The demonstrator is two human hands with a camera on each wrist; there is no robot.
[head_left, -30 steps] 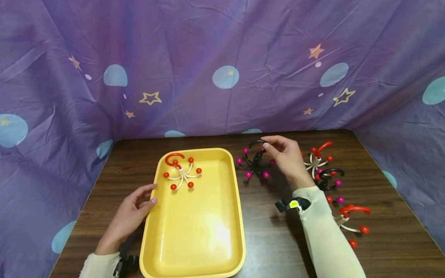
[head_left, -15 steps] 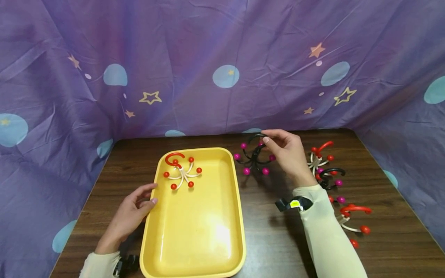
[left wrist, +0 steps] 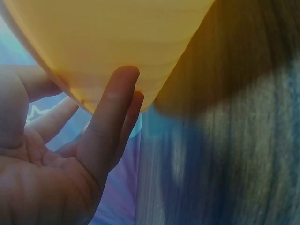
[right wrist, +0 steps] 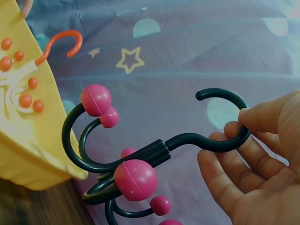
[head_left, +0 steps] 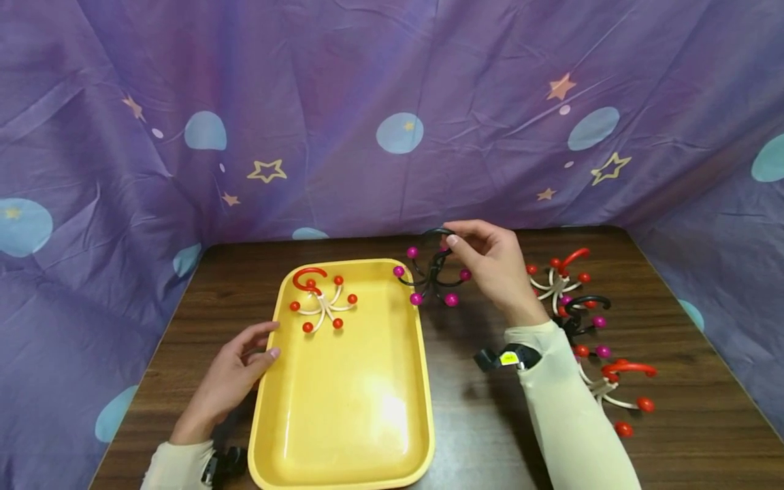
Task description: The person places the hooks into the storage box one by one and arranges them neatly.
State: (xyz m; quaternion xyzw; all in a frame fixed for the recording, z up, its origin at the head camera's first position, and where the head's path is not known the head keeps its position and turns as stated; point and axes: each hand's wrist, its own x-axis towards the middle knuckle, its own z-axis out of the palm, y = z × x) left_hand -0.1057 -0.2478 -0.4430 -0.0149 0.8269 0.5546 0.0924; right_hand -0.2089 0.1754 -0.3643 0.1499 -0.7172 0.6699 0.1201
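Note:
My right hand (head_left: 490, 265) pinches the hook end of a black multi-arm hanger hook (head_left: 433, 271), with pink ball tips. The hook hangs at the far right edge of the yellow tray (head_left: 343, 469), its left balls over the rim in the head view. In the right wrist view, thumb and fingers meet the curved end of the black hanger hook (right wrist: 197, 140). My left hand (head_left: 229, 374) holds the tray's left rim. The left wrist view shows fingers (left wrist: 110, 108) against its outer wall. Inside the tray lies a white hanger hook (head_left: 321, 303) with red balls.
Right of my right arm, another white-and-red hanger hook (head_left: 559, 282), a black-and-pink one (head_left: 572, 325) and a nearer white-and-red one (head_left: 603, 388) lie close together, partly overlapping. Behind the wooden table (head_left: 465, 435) hangs a purple curtain (head_left: 343, 88).
My right hand has raised the black hanger hook and carried it left, toward the tray's far right corner. The left hand stays at the tray's rim.

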